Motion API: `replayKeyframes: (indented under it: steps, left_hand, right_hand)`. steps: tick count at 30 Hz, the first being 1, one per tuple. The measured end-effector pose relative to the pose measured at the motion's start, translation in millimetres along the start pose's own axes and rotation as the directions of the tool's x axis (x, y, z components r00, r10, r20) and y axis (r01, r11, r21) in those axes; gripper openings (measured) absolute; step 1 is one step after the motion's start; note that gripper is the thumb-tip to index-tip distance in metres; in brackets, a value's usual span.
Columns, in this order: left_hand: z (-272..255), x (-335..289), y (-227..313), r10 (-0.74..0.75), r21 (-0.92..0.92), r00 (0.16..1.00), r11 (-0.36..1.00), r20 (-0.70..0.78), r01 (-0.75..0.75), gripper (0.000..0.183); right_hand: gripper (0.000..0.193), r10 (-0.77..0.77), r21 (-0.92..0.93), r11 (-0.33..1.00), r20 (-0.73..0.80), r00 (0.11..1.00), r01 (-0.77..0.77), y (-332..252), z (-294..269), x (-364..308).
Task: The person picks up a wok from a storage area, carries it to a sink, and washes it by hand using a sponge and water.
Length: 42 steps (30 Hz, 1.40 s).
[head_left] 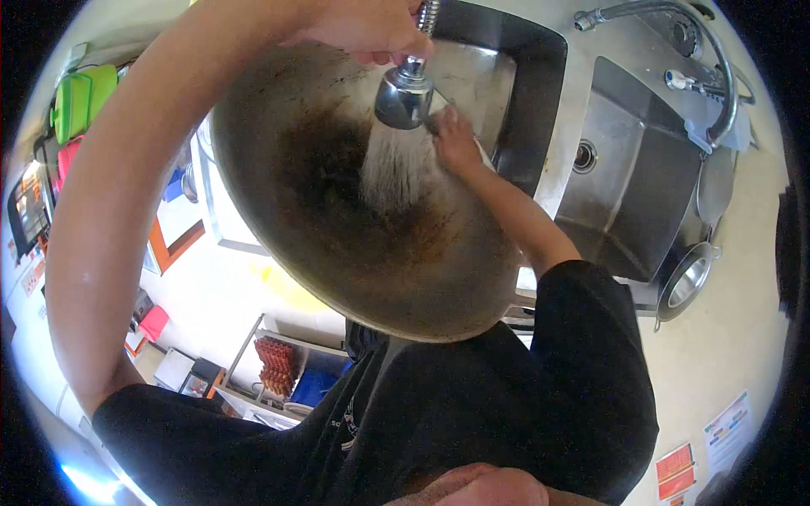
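My left hand (371, 32) is closed around the neck of a chrome spray head (403, 99) on a coiled metal hose (429, 15). Water fans down from it into a large, deep wok (337, 291) with a brown, blackened inside. The wok is tilted over the sink, its rim close to my body. Inside its right side, my right hand (457, 145) presses toward the wall with curled fingers. Something greyish shows at those fingertips, too blurred to name.
The steel sink (533, 93) lies beneath the wok, with a second sink basin (620, 169) to its right. A curved faucet (666, 10) arches over the far right. Strainers (688, 282) hang beside the basin. At lower left stands a rack with a blue container (316, 386).
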State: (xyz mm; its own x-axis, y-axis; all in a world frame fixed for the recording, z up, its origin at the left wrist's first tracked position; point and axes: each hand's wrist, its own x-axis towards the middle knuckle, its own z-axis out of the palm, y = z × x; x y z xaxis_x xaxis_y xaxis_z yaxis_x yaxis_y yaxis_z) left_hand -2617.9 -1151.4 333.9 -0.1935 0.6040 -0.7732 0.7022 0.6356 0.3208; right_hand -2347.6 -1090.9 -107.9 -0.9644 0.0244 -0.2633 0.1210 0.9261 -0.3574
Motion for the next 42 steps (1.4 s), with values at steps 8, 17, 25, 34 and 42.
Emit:
replayKeyframes:
  steps: [8, 17, 25, 34, 42]
  left_hand:
    - [0.3, -35.8, -1.8, -0.285, 0.111, 0.957, 0.951, -0.053, 0.289, 0.043]
    - [-4.1, -35.8, 15.7, -0.257, 0.062, 0.963, 0.963, -0.078, 0.262, 0.039]
    - [0.4, -18.4, 2.3, -0.154, 0.114, 0.984, 0.980, -0.087, 0.163, 0.044]
    - [9.9, -29.1, -4.7, -0.086, -0.080, 0.996, 0.993, -0.007, 0.085, 0.043]
    - [28.3, -72.5, 27.8, -0.147, -0.016, 0.959, 0.989, -0.241, 0.148, 0.041]
  right_hand:
    - [0.058, -0.644, 0.892, 0.346, 0.000, 0.765, 0.291, -163.2, -105.3, -68.4]
    - [0.052, -0.191, 0.108, 0.980, 0.740, 0.645, 0.166, -59.0, -140.1, -104.6]
    - [0.039, -0.512, 0.963, -0.062, 0.195, 0.836, -0.263, -174.8, -181.6, -65.7]
    - [0.038, -0.503, 0.374, -0.791, 0.050, 0.863, -0.483, -147.8, -170.3, 16.3]
    - [0.059, -0.588, 0.996, 0.068, 0.087, 0.804, -0.058, -190.0, -300.3, -84.1]
